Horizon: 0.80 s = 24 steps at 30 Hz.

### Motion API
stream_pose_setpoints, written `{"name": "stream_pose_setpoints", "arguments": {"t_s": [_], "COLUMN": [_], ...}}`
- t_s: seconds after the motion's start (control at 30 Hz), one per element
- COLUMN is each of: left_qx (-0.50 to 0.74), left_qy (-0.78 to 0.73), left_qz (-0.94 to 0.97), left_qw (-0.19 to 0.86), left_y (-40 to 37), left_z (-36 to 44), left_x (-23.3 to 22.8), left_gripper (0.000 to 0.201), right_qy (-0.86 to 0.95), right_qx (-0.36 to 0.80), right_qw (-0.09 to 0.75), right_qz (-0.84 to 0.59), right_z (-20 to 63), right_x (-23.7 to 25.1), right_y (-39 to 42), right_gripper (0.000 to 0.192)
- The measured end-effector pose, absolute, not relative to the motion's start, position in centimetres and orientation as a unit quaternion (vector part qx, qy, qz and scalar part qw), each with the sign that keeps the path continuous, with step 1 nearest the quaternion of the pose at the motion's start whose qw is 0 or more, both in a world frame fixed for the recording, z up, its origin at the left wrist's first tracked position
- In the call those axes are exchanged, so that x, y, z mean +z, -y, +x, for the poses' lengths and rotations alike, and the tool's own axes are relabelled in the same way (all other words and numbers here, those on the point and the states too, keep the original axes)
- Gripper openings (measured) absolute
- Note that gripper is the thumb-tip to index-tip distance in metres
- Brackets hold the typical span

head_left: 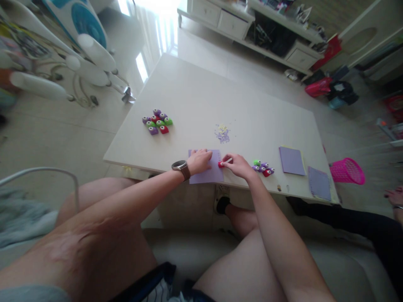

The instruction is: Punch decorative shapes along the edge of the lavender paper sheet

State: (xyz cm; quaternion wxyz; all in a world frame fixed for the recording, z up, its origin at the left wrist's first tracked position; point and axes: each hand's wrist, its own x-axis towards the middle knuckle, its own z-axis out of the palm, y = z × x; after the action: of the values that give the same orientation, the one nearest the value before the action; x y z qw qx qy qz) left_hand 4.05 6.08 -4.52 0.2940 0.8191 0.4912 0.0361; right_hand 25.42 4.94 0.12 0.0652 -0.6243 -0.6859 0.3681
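Cream desk carries everything I work with. Purple sheet lies at the near edge, its long side running along that edge, pinned under my left hand, which rests flat on it. My right hand, just right of the sheet, pinches a small red punch at the sheet's right border. Two more purple sheets lie further right. Eight punches cluster far left, four just beside my right hand.
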Motion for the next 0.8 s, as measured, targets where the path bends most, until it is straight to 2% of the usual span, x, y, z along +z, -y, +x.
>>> {"name": "stream_pose_setpoints", "arguments": {"t_s": [0.53, 0.67, 0.8], "left_qx": [0.026, 0.012, 0.003], "left_qy": [-0.504, -0.536, -0.561], "left_qz": [0.805, 0.776, 0.762], "left_qw": [0.312, 0.332, 0.325], "left_y": [-6.3, -6.3, -6.1], "left_z": [4.4, 5.1, 5.9], "left_x": [-4.3, -3.2, -2.7], "left_gripper": [0.030, 0.053, 0.074], "right_qy": [0.641, 0.620, 0.613], "right_qx": [0.398, 0.389, 0.369], "right_qw": [0.084, 0.057, 0.012], "right_qz": [-0.651, -0.678, -0.698], "right_z": [25.4, 25.2, 24.8], "right_x": [-1.0, -1.5, -1.5], "right_y": [-5.5, -6.1, -6.7], "right_gripper": [0.013, 0.020, 0.020]}}
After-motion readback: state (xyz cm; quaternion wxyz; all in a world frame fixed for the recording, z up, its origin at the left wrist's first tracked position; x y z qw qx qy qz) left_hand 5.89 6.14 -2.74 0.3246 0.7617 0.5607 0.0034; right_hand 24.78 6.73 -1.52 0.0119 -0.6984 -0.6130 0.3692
